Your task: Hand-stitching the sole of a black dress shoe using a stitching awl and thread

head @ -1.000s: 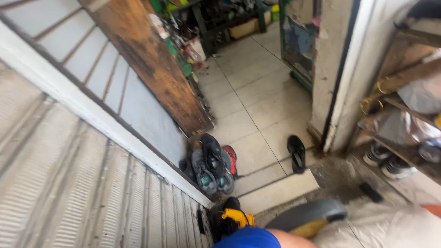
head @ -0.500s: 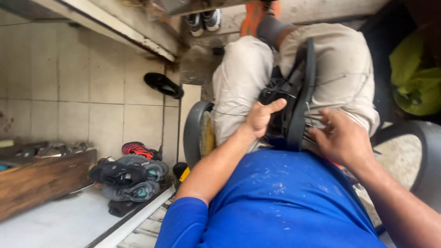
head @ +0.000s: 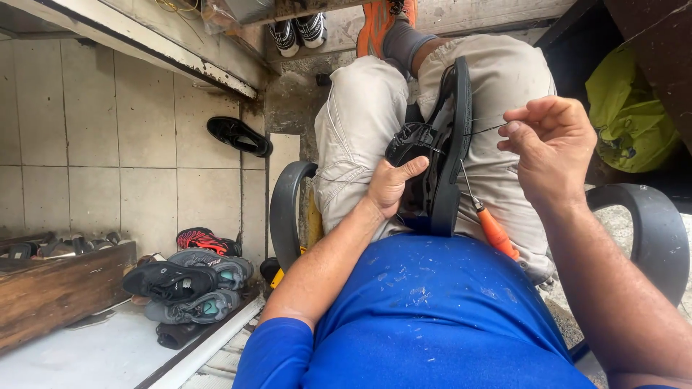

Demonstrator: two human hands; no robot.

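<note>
On lap: black rubber-soled shoe [head: 440, 151] | L hand [head: 393, 184] clasps upper | R hand [head: 551, 148] pinches thin thread [head: 484, 130]

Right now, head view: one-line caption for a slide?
Seated person's left hand steadies a black sandal on the lap while the right hand pulls thread taut.

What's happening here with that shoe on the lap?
A seated person steadies a black shoe on edge across the lap with the left hand. The right hand pinches a thin thread running from the sole. An orange-handled tool rests on the thigh. More shoes are piled on the tiled floor.
</note>
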